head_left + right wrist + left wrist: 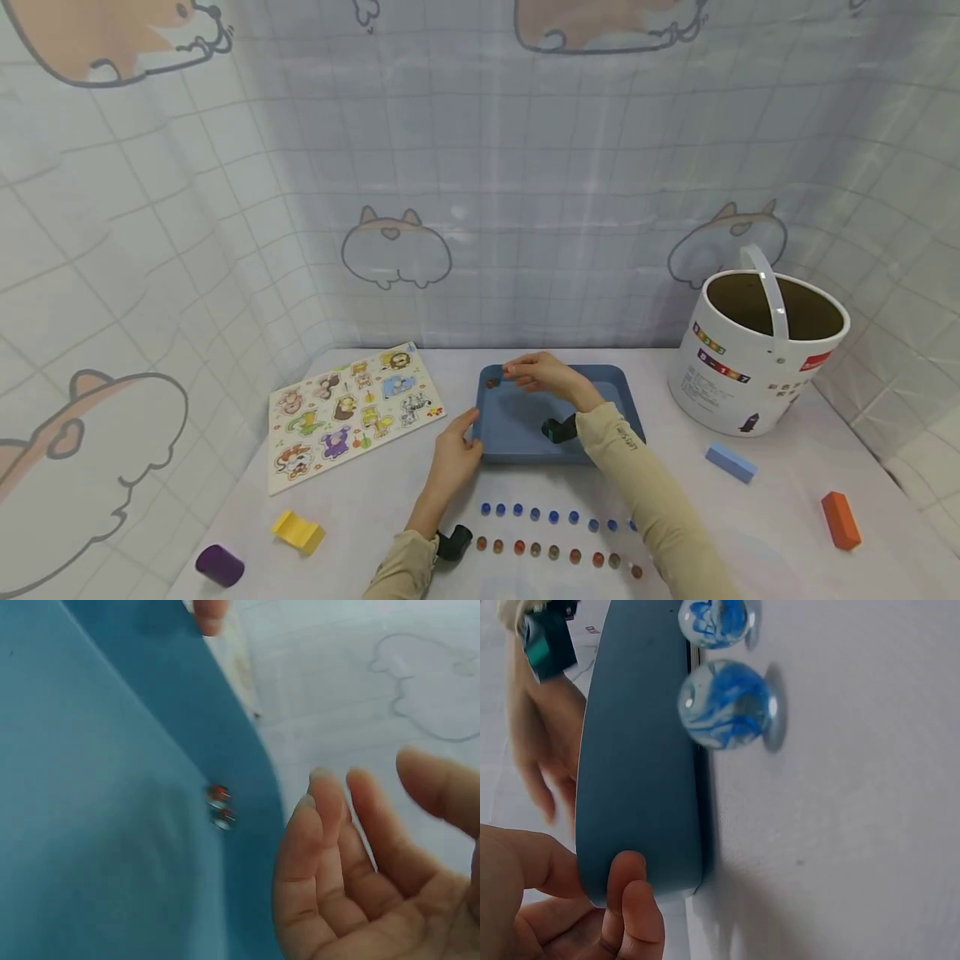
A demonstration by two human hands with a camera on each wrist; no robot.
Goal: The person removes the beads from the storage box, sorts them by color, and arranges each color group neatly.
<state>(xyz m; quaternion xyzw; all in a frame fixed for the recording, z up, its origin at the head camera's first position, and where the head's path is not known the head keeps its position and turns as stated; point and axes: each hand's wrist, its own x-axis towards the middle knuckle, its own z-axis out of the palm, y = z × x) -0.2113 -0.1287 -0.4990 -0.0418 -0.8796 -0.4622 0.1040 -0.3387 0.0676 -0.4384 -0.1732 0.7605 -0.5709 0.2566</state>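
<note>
A blue tray (517,433) lies on the table. My left hand (454,457) grips its left side near the front corner; in the left wrist view, the curled fingers (639,911) pinch the tray wall. Above the far left part of the tray is my right hand (553,377), its fingers loosely bent and the palm holding nothing in the right wrist view. Just below it, reddish marbles (219,796) sit in the tray's far left corner. In front of the tray stretch a row of blue marbles (535,514) and a row of reddish-brown marbles (553,552).
An animal puzzle board (345,417) lies to the left. Nearer are a yellow block (298,532) and a purple cylinder (220,566). At right stand a white bucket (727,375) with a handle, a blue block (731,462) and an orange block (841,521). A patterned curtain (480,167) hangs behind.
</note>
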